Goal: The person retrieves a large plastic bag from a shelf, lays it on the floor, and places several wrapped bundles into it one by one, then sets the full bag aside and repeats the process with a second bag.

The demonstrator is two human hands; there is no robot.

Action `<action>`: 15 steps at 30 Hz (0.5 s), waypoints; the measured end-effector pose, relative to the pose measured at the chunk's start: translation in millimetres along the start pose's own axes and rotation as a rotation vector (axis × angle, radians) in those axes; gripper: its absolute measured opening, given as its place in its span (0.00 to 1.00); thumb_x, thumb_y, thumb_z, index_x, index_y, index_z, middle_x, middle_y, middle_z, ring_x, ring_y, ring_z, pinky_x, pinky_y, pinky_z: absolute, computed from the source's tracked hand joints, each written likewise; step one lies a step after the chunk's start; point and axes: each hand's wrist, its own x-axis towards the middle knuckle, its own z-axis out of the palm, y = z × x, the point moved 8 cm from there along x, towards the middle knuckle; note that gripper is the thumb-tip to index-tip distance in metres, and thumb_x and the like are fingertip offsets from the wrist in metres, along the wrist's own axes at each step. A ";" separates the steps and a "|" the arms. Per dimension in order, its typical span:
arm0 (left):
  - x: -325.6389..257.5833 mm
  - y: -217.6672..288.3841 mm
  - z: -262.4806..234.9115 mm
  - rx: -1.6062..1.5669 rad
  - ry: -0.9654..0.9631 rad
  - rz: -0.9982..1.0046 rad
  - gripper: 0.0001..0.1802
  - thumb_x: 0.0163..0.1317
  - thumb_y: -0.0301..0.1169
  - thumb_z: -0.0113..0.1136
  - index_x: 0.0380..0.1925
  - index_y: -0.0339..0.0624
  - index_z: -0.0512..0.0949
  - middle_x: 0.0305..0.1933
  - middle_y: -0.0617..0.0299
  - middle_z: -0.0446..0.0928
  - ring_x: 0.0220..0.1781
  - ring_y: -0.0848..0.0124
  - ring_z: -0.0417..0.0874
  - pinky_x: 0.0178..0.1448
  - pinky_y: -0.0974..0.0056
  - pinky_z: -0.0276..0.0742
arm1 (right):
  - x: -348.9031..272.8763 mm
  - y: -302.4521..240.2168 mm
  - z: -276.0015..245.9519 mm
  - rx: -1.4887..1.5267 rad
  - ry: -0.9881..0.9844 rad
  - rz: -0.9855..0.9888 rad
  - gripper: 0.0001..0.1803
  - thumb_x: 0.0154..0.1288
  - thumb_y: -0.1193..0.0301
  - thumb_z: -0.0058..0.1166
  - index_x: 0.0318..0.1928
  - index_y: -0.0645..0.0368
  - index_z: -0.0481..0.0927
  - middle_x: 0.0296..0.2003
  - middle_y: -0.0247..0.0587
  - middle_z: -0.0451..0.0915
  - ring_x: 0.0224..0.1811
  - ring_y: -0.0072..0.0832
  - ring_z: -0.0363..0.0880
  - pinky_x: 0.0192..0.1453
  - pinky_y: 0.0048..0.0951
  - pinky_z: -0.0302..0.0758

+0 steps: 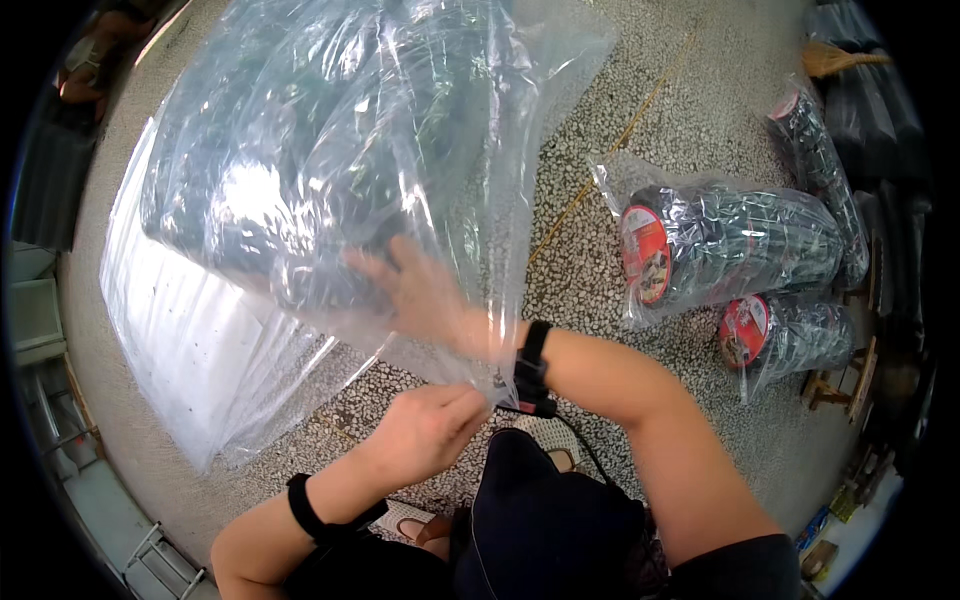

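A large clear plastic bag [440,190] fills the upper left, and bulky dark goods show through it, their kind blurred by glare and folds. My left hand [430,430] is closed in a pinch on the bag's near edge, at its lower right corner. Behind the clear film, my right hand [425,300] reaches into the bag with its fingers apart, close against the dark contents. Motion smears it slightly, and whether the fingertips touch the goods I cannot tell. Both wrists wear black bands.
To the right on the speckled floor [580,350] lie plastic-wrapped dark rolls [740,240] with red round labels, a smaller one [785,330] nearer me. A broom head [845,60] and dark stacked goods line the right edge. White sheeting [180,330] lies under the bag.
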 end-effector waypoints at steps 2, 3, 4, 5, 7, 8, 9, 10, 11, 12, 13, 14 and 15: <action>-2.9 -7.4 17.4 0.068 -0.095 0.040 0.08 0.55 0.29 0.60 0.23 0.42 0.70 0.20 0.57 0.69 0.24 0.57 0.74 0.27 0.59 0.71 | -15.4 12.3 48.6 -0.090 -0.207 -0.006 0.33 0.60 0.60 0.56 0.64 0.49 0.61 0.39 0.49 0.70 0.39 0.46 0.74 0.40 0.43 0.73; -10.4 -16.0 27.1 0.171 -0.334 -0.020 0.08 0.54 0.32 0.60 0.33 0.44 0.75 0.34 0.57 0.76 0.40 0.60 0.79 0.42 0.59 0.75 | -38.1 19.3 57.3 -0.081 -0.154 -0.104 0.31 0.60 0.61 0.55 0.63 0.49 0.62 0.39 0.48 0.71 0.40 0.44 0.75 0.41 0.42 0.74; -8.7 -13.3 -0.5 0.280 -0.163 -0.048 0.12 0.55 0.34 0.61 0.38 0.46 0.75 0.42 0.58 0.75 0.47 0.61 0.75 0.49 0.58 0.71 | -60.9 15.7 54.6 -0.064 -0.102 -0.227 0.29 0.61 0.62 0.54 0.62 0.49 0.64 0.39 0.48 0.73 0.41 0.43 0.75 0.43 0.42 0.74; -3.1 -12.7 -25.6 0.377 0.018 -0.061 0.16 0.55 0.35 0.61 0.43 0.48 0.75 0.49 0.58 0.73 0.55 0.62 0.72 0.56 0.56 0.68 | -87.1 19.5 40.6 -0.046 -0.138 -0.269 0.27 0.60 0.62 0.54 0.60 0.50 0.67 0.39 0.47 0.74 0.42 0.41 0.76 0.44 0.41 0.75; -19.2 -67.0 -24.3 0.654 0.058 -0.116 0.26 0.53 0.39 0.63 0.54 0.52 0.72 0.63 0.58 0.65 0.67 0.59 0.60 0.67 0.50 0.56 | -137.7 29.2 -3.4 -0.026 -0.252 -0.332 0.22 0.59 0.66 0.54 0.55 0.54 0.72 0.42 0.46 0.75 0.45 0.39 0.76 0.47 0.38 0.75; -44.2 -117.2 0.6 0.840 -0.078 -0.169 0.33 0.52 0.41 0.64 0.60 0.55 0.69 0.69 0.58 0.59 0.73 0.56 0.52 0.71 0.46 0.47 | -152.4 34.6 -29.4 -0.022 -0.337 -0.365 0.20 0.59 0.68 0.54 0.52 0.56 0.74 0.46 0.47 0.74 0.47 0.40 0.76 0.50 0.35 0.76; -60.9 -123.6 1.3 0.769 -0.061 -0.179 0.36 0.51 0.41 0.65 0.62 0.55 0.66 0.70 0.55 0.56 0.73 0.55 0.50 0.71 0.46 0.46 | -143.6 29.4 -69.8 -0.115 -0.340 -0.439 0.16 0.58 0.69 0.54 0.48 0.57 0.75 0.45 0.45 0.75 0.47 0.39 0.76 0.50 0.35 0.76; -76.7 -123.2 1.8 0.698 -0.046 -0.183 0.40 0.50 0.41 0.67 0.64 0.54 0.63 0.71 0.52 0.54 0.74 0.53 0.49 0.72 0.45 0.45 | -127.1 28.3 -112.2 -0.208 -0.342 -0.509 0.13 0.58 0.70 0.54 0.44 0.59 0.76 0.43 0.44 0.76 0.48 0.37 0.76 0.50 0.35 0.76; -96.0 -121.6 7.9 0.617 -0.063 -0.204 0.43 0.49 0.42 0.68 0.66 0.53 0.60 0.72 0.49 0.51 0.74 0.51 0.47 0.72 0.45 0.43 | -94.2 51.8 -149.9 -0.305 -0.221 -0.402 0.19 0.53 0.72 0.58 0.47 0.59 0.75 0.45 0.46 0.75 0.49 0.41 0.75 0.54 0.37 0.73; -113.6 -120.5 0.8 0.444 0.120 -0.281 0.47 0.48 0.41 0.69 0.67 0.51 0.55 0.73 0.46 0.46 0.75 0.50 0.45 0.73 0.45 0.42 | -64.4 73.2 -191.1 -0.402 -0.116 -0.276 0.26 0.47 0.73 0.62 0.50 0.59 0.74 0.48 0.48 0.75 0.51 0.45 0.74 0.57 0.40 0.71; -131.1 -121.6 -7.6 0.278 0.310 -0.352 0.51 0.47 0.41 0.69 0.69 0.49 0.50 0.73 0.44 0.42 0.75 0.50 0.43 0.73 0.45 0.40 | -20.3 87.4 -226.9 -0.541 -0.002 -0.080 0.35 0.44 0.72 0.64 0.57 0.60 0.67 0.53 0.51 0.71 0.57 0.50 0.69 0.62 0.43 0.65; -146.8 -124.0 -19.3 0.118 0.496 -0.415 0.55 0.47 0.40 0.70 0.70 0.47 0.45 0.74 0.42 0.37 0.76 0.49 0.41 0.73 0.45 0.39 | 18.0 103.3 -250.5 -0.758 0.089 -0.077 0.44 0.44 0.72 0.64 0.64 0.61 0.58 0.61 0.53 0.63 0.65 0.51 0.59 0.68 0.46 0.56; -151.2 -132.3 -20.5 -0.017 0.471 -0.518 0.62 0.47 0.38 0.72 0.70 0.39 0.35 0.73 0.39 0.27 0.76 0.51 0.37 0.74 0.48 0.39 | 44.7 141.7 -273.6 -0.875 0.167 -0.082 0.52 0.43 0.70 0.64 0.68 0.60 0.49 0.66 0.54 0.54 0.68 0.52 0.51 0.71 0.47 0.49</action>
